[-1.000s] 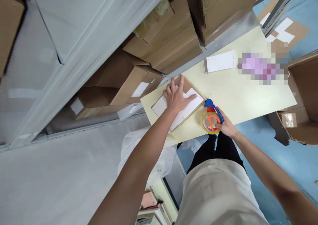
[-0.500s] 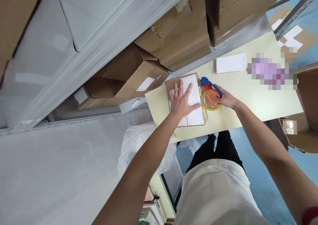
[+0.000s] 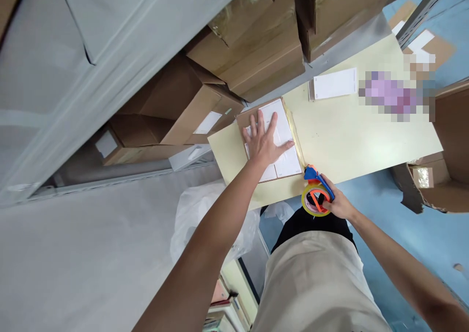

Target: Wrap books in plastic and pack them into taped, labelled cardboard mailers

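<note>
A small cardboard box (image 3: 240, 121) with white paper labels (image 3: 287, 161) on its top lies on the cream table (image 3: 340, 141). Spread flat over the labels, my left hand (image 3: 262, 144) presses on the box with its fingers apart. My right hand (image 3: 340, 204) is closed around the blue handle of a tape dispenser (image 3: 315, 193), which has an orange hub and a roll of yellowish tape. The dispenser's blue head is by the box's near right corner, at the table's front edge. Tape runs along the box's right side.
Behind the table, large cardboard boxes (image 3: 252, 53) stand on a grey shelf. Farther right lie a white-topped flat box (image 3: 335, 84) and a blurred purple item (image 3: 390, 93). An open carton (image 3: 454, 151) is beyond the table's right end, and a plastic bag (image 3: 198, 210) hangs at left.
My right hand has drawn the tape dispenser along the box's right side, toward my body and past the table edge. My left hand stays flat on the box. The view has shifted slightly.
</note>
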Tool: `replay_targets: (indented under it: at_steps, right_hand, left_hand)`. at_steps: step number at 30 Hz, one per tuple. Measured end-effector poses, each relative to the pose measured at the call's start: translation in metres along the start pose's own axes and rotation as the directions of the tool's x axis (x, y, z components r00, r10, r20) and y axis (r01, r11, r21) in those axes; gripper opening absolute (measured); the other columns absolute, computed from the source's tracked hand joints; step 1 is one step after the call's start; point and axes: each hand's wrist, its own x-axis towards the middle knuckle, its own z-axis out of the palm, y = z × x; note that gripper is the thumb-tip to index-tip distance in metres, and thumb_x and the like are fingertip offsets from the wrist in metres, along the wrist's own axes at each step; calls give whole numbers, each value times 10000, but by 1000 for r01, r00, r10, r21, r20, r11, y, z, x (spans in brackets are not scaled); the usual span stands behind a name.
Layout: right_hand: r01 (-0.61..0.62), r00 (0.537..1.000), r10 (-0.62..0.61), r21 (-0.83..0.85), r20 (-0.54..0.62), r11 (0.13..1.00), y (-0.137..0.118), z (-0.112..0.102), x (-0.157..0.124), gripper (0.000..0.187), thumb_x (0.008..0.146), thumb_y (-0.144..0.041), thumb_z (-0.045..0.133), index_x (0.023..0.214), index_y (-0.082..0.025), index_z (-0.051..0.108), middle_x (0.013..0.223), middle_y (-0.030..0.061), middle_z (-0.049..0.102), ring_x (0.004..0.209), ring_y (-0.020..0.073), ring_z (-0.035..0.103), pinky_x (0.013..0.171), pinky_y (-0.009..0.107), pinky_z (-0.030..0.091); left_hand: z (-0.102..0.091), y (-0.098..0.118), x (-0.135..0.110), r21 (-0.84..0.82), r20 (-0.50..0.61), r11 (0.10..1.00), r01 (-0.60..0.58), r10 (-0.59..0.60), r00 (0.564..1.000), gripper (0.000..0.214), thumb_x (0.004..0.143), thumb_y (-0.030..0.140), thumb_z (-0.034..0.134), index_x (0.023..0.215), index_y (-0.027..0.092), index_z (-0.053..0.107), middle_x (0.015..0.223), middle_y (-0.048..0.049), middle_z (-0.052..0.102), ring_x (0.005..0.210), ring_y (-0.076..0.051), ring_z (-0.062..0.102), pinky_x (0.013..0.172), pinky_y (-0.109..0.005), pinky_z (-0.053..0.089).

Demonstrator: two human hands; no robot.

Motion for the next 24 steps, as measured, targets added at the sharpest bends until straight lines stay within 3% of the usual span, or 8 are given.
replay_targets:
  at_steps: [5, 9, 12, 14, 16, 19, 24]
  right_hand:
    - [8, 992, -9, -7, -123, 1000, -33, -10, 36, 957, 665, -193, 559, 1549, -222, 193, 1338, 107, 594, 1127, 266, 623, 981, 459, 507]
    - [42, 997, -41, 2, -62, 999, -81, -44, 87, 912, 662, -203, 550, 1525, -195, 255, 1348, 107, 588, 1140, 278, 605, 967, 464, 515]
    - [70, 997, -70, 2, 33, 998, -116, -69, 121, 805, 699, -235, 544, 1479, -217, 347, 1301, 96, 620, 1096, 275, 623, 908, 441, 544]
    - [22, 994, -23, 14, 106, 1000, -136, -80, 137, 692, 740, -292, 558, 1417, -233, 431, 1245, 93, 650, 1056, 270, 642, 872, 423, 557]
    - [-49, 986, 49, -5, 159, 999, -152, -86, 147, 614, 748, -333, 596, 1345, -227, 498, 1195, 98, 669, 1021, 272, 654, 844, 423, 564]
    - [-86, 988, 97, -94, 118, 992, -165, -86, 157, 662, 663, -241, 667, 1306, -210, 511, 1149, 100, 679, 988, 274, 652, 839, 438, 564]
    - [6, 994, 9, -131, 112, 991, -145, -83, 148, 915, 613, -148, 613, 1479, -235, 333, 1233, 73, 653, 1055, 249, 631, 943, 430, 526]
  left_hand:
    - [0, -6, 6, -90, -47, 956, 278, -283, 958, 961, 808, 702, 484, 1576, 272, 98, 1648, -149, 83, 1492, -444, 62, 1085, -726, 181]
    - [-1, -19, -15, -86, 1, 914, 395, -397, 918, 1049, 745, 756, 526, 1574, 276, 99, 1641, -188, 78, 1475, -467, 129, 1064, -713, 243]
    - [3, -18, -41, -76, -8, 933, 353, -354, 935, 1167, 652, 768, 633, 1572, 254, 132, 1629, -235, 67, 1451, -514, 152, 1035, -727, 256]
    - [6, -10, -51, -56, -15, 969, 241, -242, 970, 1189, 625, 765, 668, 1567, 235, 173, 1630, -238, 50, 1458, -517, 110, 1045, -725, 238]
    - [7, 2, -50, -31, -1, 999, 42, -42, 999, 1105, 669, 740, 655, 1557, 242, 226, 1640, -201, 51, 1479, -483, 56, 1087, -704, 189]
    - [4, 16, -37, -21, 13, 987, -159, 159, 987, 832, 838, 620, 544, 1546, 286, 261, 1652, -124, 92, 1503, -413, 40, 1134, -668, 126]
    - [2, 21, -25, -35, 6, 995, -96, 97, 995, 679, 913, 505, 464, 1539, 341, 259, 1657, -66, 100, 1505, -401, 44, 1119, -703, 120]
